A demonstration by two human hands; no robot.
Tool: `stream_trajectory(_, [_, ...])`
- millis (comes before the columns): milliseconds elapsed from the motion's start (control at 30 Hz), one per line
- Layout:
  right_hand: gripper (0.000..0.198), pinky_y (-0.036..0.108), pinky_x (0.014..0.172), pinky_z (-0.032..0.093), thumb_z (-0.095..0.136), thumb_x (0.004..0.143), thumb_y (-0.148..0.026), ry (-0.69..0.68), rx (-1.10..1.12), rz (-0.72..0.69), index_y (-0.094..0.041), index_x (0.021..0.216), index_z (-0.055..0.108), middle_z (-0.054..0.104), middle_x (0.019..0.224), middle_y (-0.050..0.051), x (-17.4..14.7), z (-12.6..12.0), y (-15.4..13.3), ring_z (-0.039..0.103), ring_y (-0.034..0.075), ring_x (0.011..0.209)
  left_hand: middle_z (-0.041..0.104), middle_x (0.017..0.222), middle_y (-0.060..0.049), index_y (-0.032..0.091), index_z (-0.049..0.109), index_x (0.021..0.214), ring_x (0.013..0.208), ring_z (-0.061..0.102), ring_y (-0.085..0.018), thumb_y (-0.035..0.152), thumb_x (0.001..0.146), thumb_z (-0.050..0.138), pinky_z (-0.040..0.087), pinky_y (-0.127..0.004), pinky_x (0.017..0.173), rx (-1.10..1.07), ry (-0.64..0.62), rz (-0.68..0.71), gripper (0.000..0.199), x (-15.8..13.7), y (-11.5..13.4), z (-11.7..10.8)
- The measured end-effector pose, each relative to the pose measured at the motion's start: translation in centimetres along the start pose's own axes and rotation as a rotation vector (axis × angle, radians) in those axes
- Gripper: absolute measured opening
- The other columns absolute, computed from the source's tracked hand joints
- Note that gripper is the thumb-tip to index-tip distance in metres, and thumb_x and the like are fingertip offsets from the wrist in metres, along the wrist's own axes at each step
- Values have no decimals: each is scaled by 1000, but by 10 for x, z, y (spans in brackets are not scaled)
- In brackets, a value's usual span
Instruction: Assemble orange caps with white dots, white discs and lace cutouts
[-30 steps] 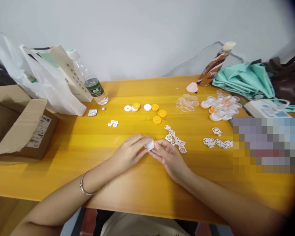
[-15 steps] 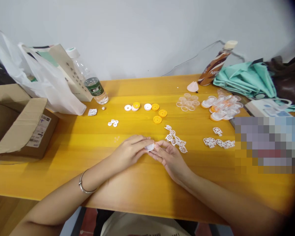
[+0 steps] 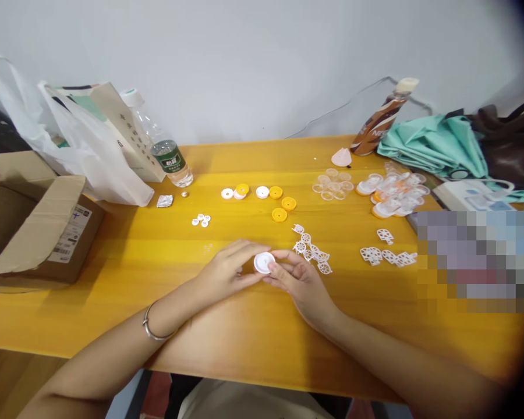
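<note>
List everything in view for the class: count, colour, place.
Wall: one, grey, behind
Table: one, yellow, beneath
Cardboard box: one, brown, left
Bags: three; white and cream left, dark brown right
Bottles: two; clear left, brown right
Foil: one, silver, left
Small discs: four, white, centre left
Yellow discs: four, yellow, centre
White discs: two, white, centre
Pinkish disc: one, pink, centre
Openwork parts: several, white, centre right
Clear discs: several, translucent, rear right
Disc pile: uncounted, clear, white, orange, right
Pink item: one, pink, rear right
Teal fabric: one, teal, right
White item: one, white, right
Held disc: one, white, front centre
Bracelet: one, silver, lower left
Left hand: one, at held disc
Right hand: one, gripping held disc
</note>
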State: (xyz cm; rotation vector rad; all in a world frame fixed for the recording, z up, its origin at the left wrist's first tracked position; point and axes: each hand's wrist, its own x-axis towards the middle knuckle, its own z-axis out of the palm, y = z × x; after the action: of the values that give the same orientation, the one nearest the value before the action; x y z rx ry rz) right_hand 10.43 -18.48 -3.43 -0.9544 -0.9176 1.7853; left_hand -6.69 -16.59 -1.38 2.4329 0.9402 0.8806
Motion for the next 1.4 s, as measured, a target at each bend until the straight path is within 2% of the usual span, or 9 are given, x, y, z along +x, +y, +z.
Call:
stream_trajectory(333, [40, 35, 73, 52, 62, 75, -34, -38, -148, -98, -26, 103, 34, 69, 72, -4, 2, 0, -2, 67, 16, 71, 59, 99, -7, 17, 54, 108, 90, 56, -15, 26, 81, 56, 45, -28, 80, -68, -19, -102, 28, 1, 9, -3])
stream_trajectory(533, [33, 29, 65, 49, 57, 77, -37, -77, -595, -182, -22, 103, 42, 68, 74, 1, 7, -9, -32, 63, 16, 68, 56, 92, -5, 17, 56, 105, 82, 54, -15, 26, 80, 55, 47, -27, 74, -68, -35, -182, 27, -1, 6, 2])
stream_trajectory(700, [21, 29, 65, 46, 53, 77, -39, 366, -1084, -431, -20, 85, 57, 66, 79, 4, 10, -61, -102, 61, 17, 69, 57, 98, -7, 18, 50, 115, 87, 55, -17, 23, 80, 53, 46, -30, 79, 47, -145, -151, 36, -7, 4, 13])
stream_trajectory(800, [15, 29, 63, 41, 53, 76, -35, 625, -1439, -277, -21, 79, 57, 65, 77, 4, 9, -114, -127, 58, 18, 67, 58, 102, -9, 17, 43, 123, 91, 54, -20, 21, 78, 54, 44, -35, 83, 127, -184, -154, 47, -11, 4, 18])
stream_trajectory(867, [17, 30, 60, 39, 56, 72, -38, 698, -1576, 8, -21, 74, 53, 63, 72, 4, 8, -146, -128, 58, 20, 65, 58, 102, -9, 17, 40, 125, 92, 53, -21, 21, 76, 54, 43, -37, 84, 149, -205, -139, 51, -12, 5, 19])
stream_trajectory(933, [26, 31, 58, 38, 59, 68, -44, 685, -1600, 184, -22, 75, 50, 62, 72, 5, 6, -167, -121, 57, 21, 63, 58, 102, -9, 17, 40, 124, 92, 52, -22, 20, 77, 53, 43, -38, 83, 158, -213, -124, 49, -12, 5, 19])
stream_trajectory(1000, [30, 31, 56, 37, 59, 67, -49, 630, -1565, 198, -22, 76, 48, 62, 72, 6, 5, -177, -112, 57, 21, 60, 58, 101, -9, 17, 42, 122, 92, 52, -22, 20, 78, 52, 42, -38, 83, 164, -210, -120, 45, -12, 6, 20])
stream_trajectory(1267, [13, 30, 52, 33, 61, 66, -27, 562, -1421, -53, -23, 65, 49, 56, 57, 1, 8, -169, -103, 50, 16, 49, 56, 107, -9, 19, 44, 120, 96, 51, -23, 42, 76, 58, 40, -39, 84, 123, -189, -117, 51, -9, 12, 12])
stream_trajectory(1400, [18, 30, 54, 37, 64, 67, -36, 581, -1262, -210, -22, 71, 54, 58, 62, 3, 16, -156, -95, 53, 16, 54, 57, 106, -9, 18, 48, 115, 97, 51, -22, 36, 86, 46, 39, -37, 85, 169, -156, -15, 34, 20, 9, 10])
